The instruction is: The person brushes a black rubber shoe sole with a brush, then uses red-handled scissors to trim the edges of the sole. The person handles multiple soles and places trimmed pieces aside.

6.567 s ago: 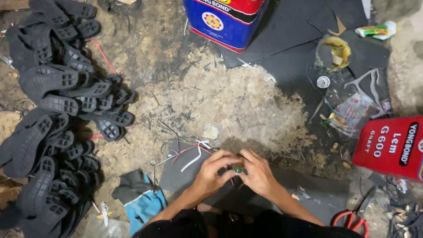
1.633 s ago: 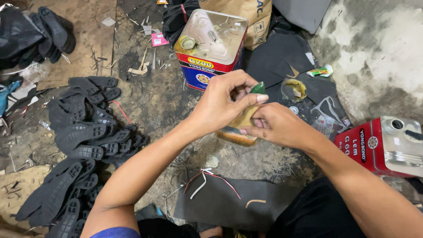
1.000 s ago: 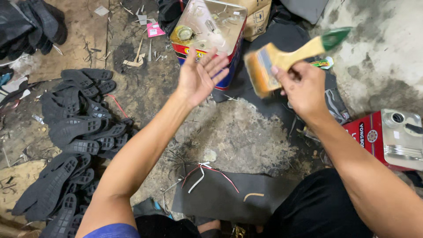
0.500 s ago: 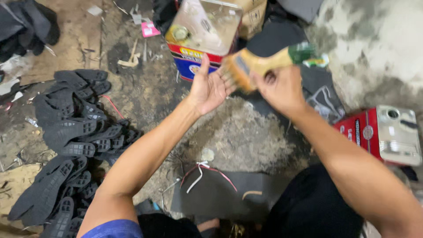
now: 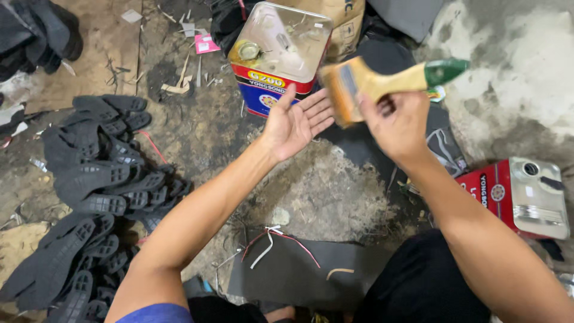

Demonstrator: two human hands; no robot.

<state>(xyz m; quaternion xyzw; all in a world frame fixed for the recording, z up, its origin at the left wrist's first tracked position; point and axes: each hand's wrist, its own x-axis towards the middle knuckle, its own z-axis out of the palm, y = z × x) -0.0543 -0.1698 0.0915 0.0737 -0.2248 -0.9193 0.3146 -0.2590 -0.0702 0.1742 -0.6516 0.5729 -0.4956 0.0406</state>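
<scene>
Brush (image 5: 382, 84): flat paintbrush, pale wooden handle with green tip, yellowish stained bristles. Held in air roughly level, green tip pointing right, bristles left, just beside an open palm. Slightly blurred. Above dark sheet, near square tin.

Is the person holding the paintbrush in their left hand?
No, the right hand grips the wooden paintbrush by its handle, while the left hand is open and empty, palm up beside the bristles.

two bare forearms, no watch or rings that I can spot, left hand (image 5: 296, 122) and right hand (image 5: 397, 122) ungloved, blue short sleeve (image 5: 158, 313) at the left shoulder, black trousers (image 5: 427, 287) over the knee
</scene>
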